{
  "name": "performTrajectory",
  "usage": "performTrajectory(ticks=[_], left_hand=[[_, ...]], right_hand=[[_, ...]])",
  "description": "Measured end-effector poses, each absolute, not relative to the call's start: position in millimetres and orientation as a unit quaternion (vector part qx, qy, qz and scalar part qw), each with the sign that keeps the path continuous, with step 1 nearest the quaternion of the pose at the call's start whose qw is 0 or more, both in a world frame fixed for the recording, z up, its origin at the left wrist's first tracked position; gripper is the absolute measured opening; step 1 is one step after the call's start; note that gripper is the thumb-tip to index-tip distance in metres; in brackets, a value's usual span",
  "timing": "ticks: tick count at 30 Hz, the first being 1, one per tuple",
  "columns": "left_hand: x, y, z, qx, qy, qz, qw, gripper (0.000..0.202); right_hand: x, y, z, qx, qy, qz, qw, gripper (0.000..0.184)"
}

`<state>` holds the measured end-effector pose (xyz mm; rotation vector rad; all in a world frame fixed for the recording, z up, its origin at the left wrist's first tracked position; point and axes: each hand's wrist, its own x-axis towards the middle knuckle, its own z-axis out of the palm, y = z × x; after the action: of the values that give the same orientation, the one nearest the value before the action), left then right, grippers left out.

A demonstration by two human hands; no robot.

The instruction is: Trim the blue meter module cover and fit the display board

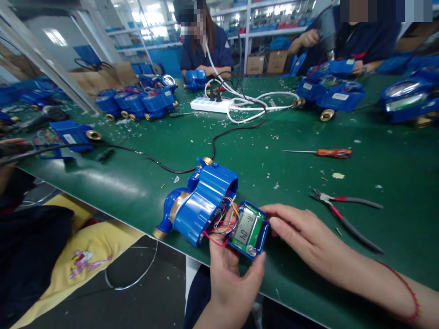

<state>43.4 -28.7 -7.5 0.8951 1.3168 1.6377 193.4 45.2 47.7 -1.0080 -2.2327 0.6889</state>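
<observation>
A blue water meter with brass ends lies at the near edge of the green table. Several coloured wires run from its open housing to a display module, a green circuit board in a blue tray with a lit LCD. My left hand grips this module from below, thumb at its lower right corner and fingers partly hidden behind the wires. At the module's right edge, my right hand has its thumb and fingertips closed against the tray's upper corner.
Pliers and an orange-handled screwdriver lie on the right. A white power strip with tangled cables sits mid-table. Further blue meters stand around, and a black cable crosses the left side. Two co-workers sit opposite.
</observation>
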Motion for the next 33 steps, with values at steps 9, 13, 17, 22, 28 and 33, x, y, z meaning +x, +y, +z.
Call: performTrajectory(ticks=[9, 13, 17, 22, 28, 33], left_hand=[[36.7, -14.7, 12.7, 0.396, 0.614, 0.583, 0.355, 0.062], [40.3, -19.8, 13.7, 0.347, 0.633, 0.579, 0.380, 0.061], [35.4, -21.5, 10.0, 0.343, 0.653, 0.563, 0.372, 0.063], [28.4, -22.0, 7.8, 0.300, 0.615, 0.553, 0.476, 0.082], [27.9, -21.9, 18.0, 0.243, 0.541, 0.551, 0.587, 0.084], [24.4, -16.4, 17.3, 0.265, 0.503, 0.540, 0.621, 0.082]], right_hand=[[210.4, 40.1, 43.0, -0.386, -0.840, 0.241, 0.296, 0.022], [269.5, 51.3, 49.6, -0.496, -0.807, 0.127, 0.296, 0.020], [332.4, 80.1, 49.7, -0.600, -0.756, 0.014, 0.262, 0.023], [362.0, 153.6, 31.5, -0.663, -0.730, -0.045, 0.163, 0.038], [338.2, 209.3, 7.9, -0.694, -0.715, -0.007, 0.082, 0.022], [326.5, 176.9, 39.9, -0.704, -0.696, -0.020, 0.138, 0.021]])
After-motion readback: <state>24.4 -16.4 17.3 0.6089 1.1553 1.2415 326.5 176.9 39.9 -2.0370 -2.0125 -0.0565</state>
